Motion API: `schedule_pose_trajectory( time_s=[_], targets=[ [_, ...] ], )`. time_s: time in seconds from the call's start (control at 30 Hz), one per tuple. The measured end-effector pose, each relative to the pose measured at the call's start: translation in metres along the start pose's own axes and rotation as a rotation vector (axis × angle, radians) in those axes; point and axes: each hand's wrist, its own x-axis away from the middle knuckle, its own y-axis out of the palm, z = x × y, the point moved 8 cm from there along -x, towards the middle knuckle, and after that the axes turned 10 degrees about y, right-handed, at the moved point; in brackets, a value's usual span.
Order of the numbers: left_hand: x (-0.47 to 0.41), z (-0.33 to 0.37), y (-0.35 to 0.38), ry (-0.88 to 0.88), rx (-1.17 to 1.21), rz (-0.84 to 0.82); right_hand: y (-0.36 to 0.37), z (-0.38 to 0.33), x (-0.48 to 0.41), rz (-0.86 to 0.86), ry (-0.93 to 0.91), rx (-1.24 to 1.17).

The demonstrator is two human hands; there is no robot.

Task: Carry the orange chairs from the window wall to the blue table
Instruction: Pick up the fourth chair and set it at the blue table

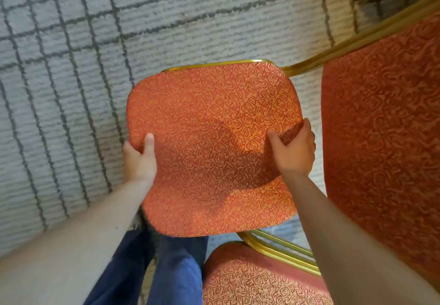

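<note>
left hand [139,159] and right hand [294,152] grip the side edges of the orange chair [214,138], mid frame. its padded panel runs bottom to top, gold edge uppermost.

An orange chair [214,138], swirl-patterned and gold-framed, is being held at frame centre; a second chair [385,138] is being shown at right, a third chair [257,283] lower right.

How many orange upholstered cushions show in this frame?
3: the middle cushion, gripped by the left hand and right hand; the right cushion along the right edge; the bottom cushion. Others may be out of view.
</note>
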Motion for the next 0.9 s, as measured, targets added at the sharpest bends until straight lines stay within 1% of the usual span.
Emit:
schedule_pose_trajectory(
  time_s=[0.13,0.27,0.5,0.57,0.63,0.67,0.73,0.77,0.87,0.9],
  targets=[
    [-0.006,-0.022,0.003,-0.112,-0.032,0.060,0.004,0.010,-0.024,-0.107,0.002,0.030],
    [-0.007,-0.030,0.000,-0.086,0.043,0.111,0.007,0.013,-0.040,-0.219,0.041,-0.077],
    [-0.007,-0.040,0.005,-0.113,0.197,0.105,0.012,0.008,-0.044,-0.378,0.087,-0.269],
    [-0.011,-0.050,0.012,-0.197,0.274,0.008,0.013,0.007,-0.042,-0.427,0.107,-0.277],
    [-0.012,-0.059,0.022,-0.323,0.343,-0.161,0.012,0.007,-0.040,-0.438,0.129,-0.266],
    [-0.013,-0.061,0.024,-0.353,0.368,-0.224,0.012,0.006,-0.039,-0.435,0.135,-0.264],
    [-0.016,-0.061,0.025,-0.342,0.402,-0.274,0.011,0.006,-0.036,-0.412,0.145,-0.268],
    [-0.016,-0.059,0.023,-0.319,0.406,-0.263,0.010,0.005,-0.033,-0.401,0.144,-0.270],
    [-0.024,-0.054,-0.004,-0.231,0.347,-0.086,0.012,-0.002,-0.019,-0.389,0.131,-0.276],
    [-0.026,-0.052,-0.013,-0.222,0.338,-0.052,0.013,-0.006,-0.012,-0.391,0.125,-0.277]
  ],
)
